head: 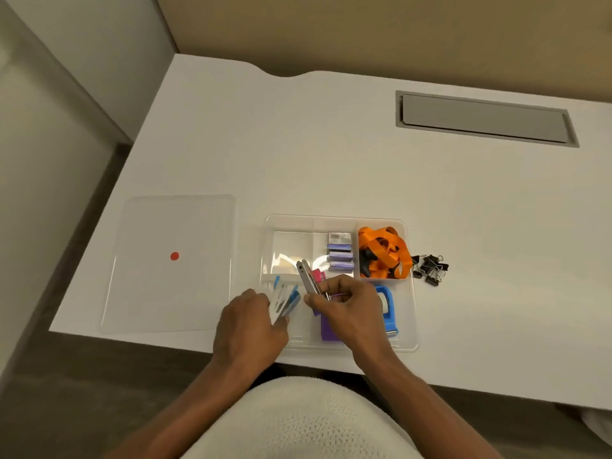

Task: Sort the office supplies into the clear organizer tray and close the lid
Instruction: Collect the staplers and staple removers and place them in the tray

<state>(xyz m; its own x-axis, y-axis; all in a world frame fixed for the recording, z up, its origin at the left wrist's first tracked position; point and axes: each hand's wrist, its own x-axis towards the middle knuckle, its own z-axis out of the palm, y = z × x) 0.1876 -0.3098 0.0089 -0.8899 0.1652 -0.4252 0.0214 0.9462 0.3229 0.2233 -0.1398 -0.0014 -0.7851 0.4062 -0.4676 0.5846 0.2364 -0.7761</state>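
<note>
We list: clear organizer tray (410, 313), glossy transparent plastic; lid (165, 293), the same clear plastic, smooth; desk (298, 154), matt white; lanyard (384, 250), orange woven cloth; stapler (308, 276), shiny metal; tape dispenser (389, 306), blue plastic; binder clips (430, 268), dark metal.

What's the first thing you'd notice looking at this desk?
The bright orange lanyards piled in the clear tray's far right compartment. Next, two hands over the tray's near side: the right hand holds a silver stapler, the left hand holds blue-edged packets.
</note>
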